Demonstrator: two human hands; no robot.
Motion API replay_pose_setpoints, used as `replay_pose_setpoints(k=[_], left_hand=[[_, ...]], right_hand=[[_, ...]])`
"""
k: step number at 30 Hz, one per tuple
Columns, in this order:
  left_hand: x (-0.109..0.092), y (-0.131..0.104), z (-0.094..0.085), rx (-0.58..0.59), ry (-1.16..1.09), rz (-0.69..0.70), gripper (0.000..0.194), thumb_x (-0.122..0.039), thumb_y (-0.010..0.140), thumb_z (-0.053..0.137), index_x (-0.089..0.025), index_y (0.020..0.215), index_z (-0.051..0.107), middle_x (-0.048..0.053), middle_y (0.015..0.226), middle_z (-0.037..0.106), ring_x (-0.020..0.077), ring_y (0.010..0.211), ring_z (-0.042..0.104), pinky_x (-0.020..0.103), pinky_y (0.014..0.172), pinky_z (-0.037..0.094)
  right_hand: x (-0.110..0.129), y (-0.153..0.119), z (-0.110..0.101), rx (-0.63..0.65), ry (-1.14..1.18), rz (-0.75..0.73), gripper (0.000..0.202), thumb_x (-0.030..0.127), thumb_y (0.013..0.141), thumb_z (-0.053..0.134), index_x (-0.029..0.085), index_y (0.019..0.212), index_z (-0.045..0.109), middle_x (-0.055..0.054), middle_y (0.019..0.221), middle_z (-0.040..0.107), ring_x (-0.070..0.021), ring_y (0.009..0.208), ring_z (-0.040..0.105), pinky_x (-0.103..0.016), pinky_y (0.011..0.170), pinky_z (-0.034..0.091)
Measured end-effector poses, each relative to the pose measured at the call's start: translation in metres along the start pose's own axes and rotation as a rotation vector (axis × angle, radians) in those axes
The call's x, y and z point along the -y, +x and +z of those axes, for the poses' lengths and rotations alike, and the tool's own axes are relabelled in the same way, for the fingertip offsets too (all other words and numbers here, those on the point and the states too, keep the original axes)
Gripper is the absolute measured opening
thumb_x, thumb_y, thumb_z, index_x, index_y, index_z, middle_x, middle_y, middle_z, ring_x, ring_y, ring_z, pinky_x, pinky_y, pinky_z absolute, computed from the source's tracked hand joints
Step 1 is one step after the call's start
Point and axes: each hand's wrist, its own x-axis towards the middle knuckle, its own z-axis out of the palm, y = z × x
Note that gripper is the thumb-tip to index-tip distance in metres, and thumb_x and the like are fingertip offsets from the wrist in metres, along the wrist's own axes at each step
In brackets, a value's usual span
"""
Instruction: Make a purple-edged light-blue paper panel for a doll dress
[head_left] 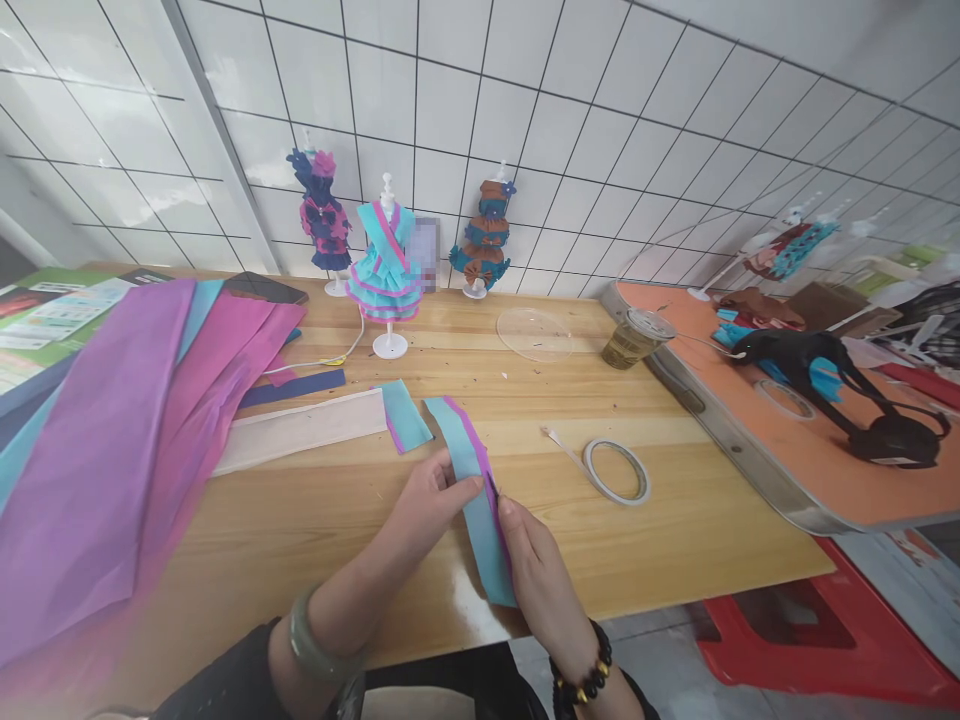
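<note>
A turquoise strip of fabric-like material (pixel 471 450) with a purple edge runs lengthwise under both hands, near the table's front. My left hand (pixel 439 490) pinches it between thumb and fingers at mid-length. On its purple edge, my right hand (pixel 536 560) is closed round what look like small scissors (pixel 491 487); only dark tips show, the rest is hidden in the hand. Just left lies a shorter turquoise piece with a purple border (pixel 407 415), beside a long white strip (pixel 307 430). A roll of double-sided tape (pixel 616 497) lies to the right, its end pulled loose.
Purple and pink sheets (pixel 97 450) are piled at left. Along the wall stand small dress forms, one in a turquoise dress (pixel 384 270). A clear plastic disc (pixel 534 335) and a cup of liquid (pixel 634 340) are behind. An orange-topped table (pixel 810 500) and red stool (pixel 825 650) adjoin at right.
</note>
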Motion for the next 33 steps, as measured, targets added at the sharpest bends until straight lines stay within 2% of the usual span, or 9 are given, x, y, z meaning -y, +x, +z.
replay_pose_setpoints(k=[8, 16, 20, 25, 33], left_hand=[[0.0001, 0.0, 0.0008, 0.023, -0.034, 0.009, 0.012, -0.021, 0.07, 0.064, -0.017, 0.08, 0.06, -0.001, 0.076, 0.068, 0.0144, 0.074, 0.061, 0.026, 0.074, 0.046], [0.0002, -0.0007, 0.0025, 0.024, -0.001, 0.002, 0.012, -0.018, 0.069, 0.065, -0.018, 0.08, 0.059, -0.002, 0.075, 0.068, 0.0133, 0.074, 0.062, 0.024, 0.073, 0.047], [0.0001, -0.0007, 0.003, 0.028, -0.007, 0.006, 0.012, -0.018, 0.068, 0.065, -0.018, 0.079, 0.059, -0.003, 0.074, 0.067, 0.0131, 0.072, 0.062, 0.024, 0.072, 0.047], [-0.0011, -0.001, 0.0037, 0.028, -0.015, -0.002, 0.014, -0.021, 0.068, 0.066, -0.018, 0.08, 0.059, -0.001, 0.074, 0.067, 0.0146, 0.074, 0.062, 0.025, 0.073, 0.047], [-0.0029, -0.0021, 0.0035, 0.015, 0.004, -0.005, 0.014, -0.023, 0.067, 0.067, -0.018, 0.079, 0.06, 0.0, 0.074, 0.067, 0.0158, 0.073, 0.061, 0.027, 0.073, 0.047]], right_hand=[[0.0014, -0.0024, 0.0007, -0.019, 0.014, 0.006, 0.036, 0.043, 0.09, 0.035, 0.018, 0.076, 0.057, -0.001, 0.068, 0.056, -0.0136, 0.062, 0.047, -0.022, 0.058, 0.04], [0.0023, 0.0013, 0.0023, -0.042, 0.023, -0.025, 0.037, 0.042, 0.091, 0.035, 0.017, 0.091, 0.062, -0.004, 0.082, 0.063, -0.0148, 0.067, 0.052, -0.023, 0.062, 0.043], [0.0003, 0.0015, 0.0033, -0.062, 0.028, -0.013, 0.037, 0.043, 0.09, 0.037, 0.017, 0.093, 0.063, -0.005, 0.086, 0.065, -0.0172, 0.078, 0.057, -0.024, 0.063, 0.044], [0.0029, 0.0013, 0.0037, -0.035, 0.053, -0.003, 0.039, 0.043, 0.091, 0.034, 0.016, 0.096, 0.061, -0.007, 0.095, 0.064, -0.0181, 0.092, 0.055, -0.023, 0.069, 0.043], [0.0033, 0.0028, 0.0042, -0.034, 0.023, -0.012, 0.04, 0.046, 0.09, 0.031, 0.016, 0.089, 0.059, -0.005, 0.082, 0.06, -0.0156, 0.066, 0.048, -0.025, 0.064, 0.041]])
